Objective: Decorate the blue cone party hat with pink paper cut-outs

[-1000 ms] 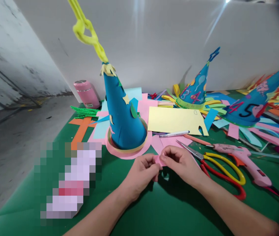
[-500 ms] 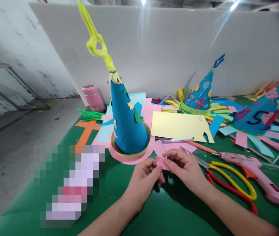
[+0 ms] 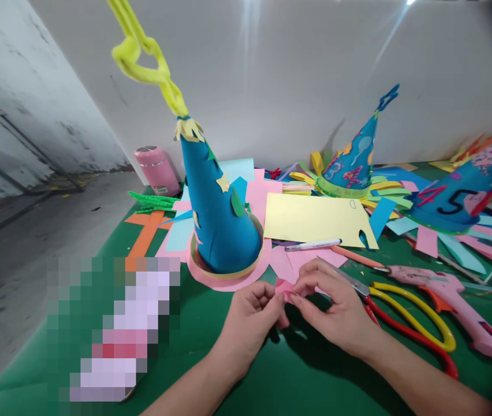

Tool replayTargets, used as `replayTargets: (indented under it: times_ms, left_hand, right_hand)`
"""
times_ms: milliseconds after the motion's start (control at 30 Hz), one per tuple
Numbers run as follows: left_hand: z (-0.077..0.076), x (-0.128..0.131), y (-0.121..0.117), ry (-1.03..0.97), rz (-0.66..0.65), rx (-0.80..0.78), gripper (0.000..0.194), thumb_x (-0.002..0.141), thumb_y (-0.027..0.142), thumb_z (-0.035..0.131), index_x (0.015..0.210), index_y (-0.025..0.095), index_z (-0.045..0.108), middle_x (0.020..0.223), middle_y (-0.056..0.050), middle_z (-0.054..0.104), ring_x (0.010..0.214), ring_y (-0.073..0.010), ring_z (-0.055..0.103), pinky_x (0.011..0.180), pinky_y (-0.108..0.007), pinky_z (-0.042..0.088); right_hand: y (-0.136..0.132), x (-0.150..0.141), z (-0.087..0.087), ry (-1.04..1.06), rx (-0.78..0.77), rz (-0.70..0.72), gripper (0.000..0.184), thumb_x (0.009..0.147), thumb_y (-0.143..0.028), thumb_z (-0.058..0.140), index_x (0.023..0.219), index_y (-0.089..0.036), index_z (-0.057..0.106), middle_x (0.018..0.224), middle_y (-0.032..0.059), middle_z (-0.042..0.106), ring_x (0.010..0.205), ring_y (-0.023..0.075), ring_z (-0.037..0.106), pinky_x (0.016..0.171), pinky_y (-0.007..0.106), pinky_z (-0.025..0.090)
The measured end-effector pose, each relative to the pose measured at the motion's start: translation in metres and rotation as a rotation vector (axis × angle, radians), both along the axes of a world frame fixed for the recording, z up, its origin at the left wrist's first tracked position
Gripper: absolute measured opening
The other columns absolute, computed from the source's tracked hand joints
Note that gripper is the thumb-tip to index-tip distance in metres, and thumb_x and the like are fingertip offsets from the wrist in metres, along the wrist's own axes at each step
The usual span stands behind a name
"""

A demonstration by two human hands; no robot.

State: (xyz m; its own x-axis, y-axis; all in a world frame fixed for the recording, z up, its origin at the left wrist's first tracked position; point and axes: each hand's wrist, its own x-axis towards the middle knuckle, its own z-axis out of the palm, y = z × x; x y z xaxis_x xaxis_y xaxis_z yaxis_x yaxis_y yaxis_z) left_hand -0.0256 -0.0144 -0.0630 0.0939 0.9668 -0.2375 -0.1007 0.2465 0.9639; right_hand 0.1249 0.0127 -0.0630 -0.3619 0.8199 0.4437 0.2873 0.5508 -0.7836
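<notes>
Head view: the left hand [image 3: 248, 316] and right hand [image 3: 336, 306] pinch a small pink paper piece [image 3: 283, 286] from opposite sides, thumbs closed against fingers, probably to steady it while shaping. It sits above the green table [image 3: 198, 329], near the blue cone hat [image 3: 226, 216]; scissors [image 3: 361, 288] lie beside the right hand, apparently within easy reach. Half a second ago, the piece looked flatter; now it appears more folded.

Pink paper scrap [image 3: 283, 286], blue cone hat [image 3: 222, 225], green tabletop [image 3: 196, 332]
</notes>
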Motion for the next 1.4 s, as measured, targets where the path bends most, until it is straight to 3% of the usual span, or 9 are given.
replayTargets:
  times_ms: [100,233,667,867,1133,1400]
  left_hand:
    - [0.002,0.001,-0.002,0.068,0.005,0.017,0.023,0.072,0.034,0.059,0.06,0.015,0.052,0.046,0.002,0.053,0.046,-0.0087,0.045,0.049,-0.022,0.032]
    - [0.004,0.002,-0.001,0.003,-0.003,-0.013,0.021,0.07,0.033,0.061,0.062,0.015,0.053,0.048,0.001,0.055,0.048,-0.0098,0.047,0.05,-0.022,0.034]
    - [0.002,-0.003,0.0,-0.116,-0.039,-0.03,0.016,0.075,0.024,0.055,0.062,0.015,0.05,0.05,0.0,0.058,0.052,-0.0105,0.049,0.055,-0.023,0.034]
    - [0.004,-0.007,0.001,-0.142,-0.064,-0.013,0.015,0.075,0.02,0.053,0.061,0.016,0.052,0.05,0.0,0.059,0.053,-0.0112,0.05,0.058,-0.023,0.035]
    - [0.004,-0.008,0.002,-0.166,-0.066,-0.011,0.014,0.075,0.02,0.052,0.061,0.016,0.054,0.05,0.0,0.059,0.054,-0.0111,0.05,0.059,-0.023,0.036]
    - [0.005,-0.008,0.004,-0.13,-0.057,-0.001,0.018,0.075,0.025,0.055,0.06,0.015,0.053,0.05,0.0,0.058,0.052,-0.0111,0.05,0.056,-0.023,0.036]
  right_hand:
    - [0.0,-0.001,-0.002,-0.038,-0.058,0.038,0.009,0.074,-0.012,0.054,0.078,-0.02,0.058,0.073,0.0013,0.052,0.067,0.0127,0.052,0.057,0.024,0.046]
    - [0.0,-0.002,-0.003,-0.045,-0.064,0.025,0.006,0.076,-0.016,0.054,0.076,-0.02,0.058,0.073,0.002,0.052,0.066,0.0134,0.052,0.055,0.024,0.046]
    - [0.004,0.01,-0.005,-0.191,0.296,0.1,0.016,0.078,-0.014,0.053,0.088,-0.022,0.062,0.075,0.0025,0.052,0.065,0.0119,0.05,0.055,0.024,0.042]
    - [0.005,0.014,-0.004,-0.274,0.397,0.088,0.019,0.078,-0.015,0.053,0.092,-0.024,0.062,0.086,0.0043,0.062,0.078,0.0142,0.056,0.064,0.027,0.046]
    - [0.003,0.016,-0.004,-0.262,0.314,0.148,0.025,0.081,-0.013,0.048,0.101,-0.024,0.061,0.113,0.0075,0.058,0.088,0.0132,0.06,0.074,0.026,0.05]
    - [0.005,0.015,-0.003,-0.342,0.437,0.125,0.024,0.081,-0.013,0.049,0.101,-0.021,0.06,0.11,0.0099,0.06,0.096,0.0144,0.057,0.078,0.026,0.05]
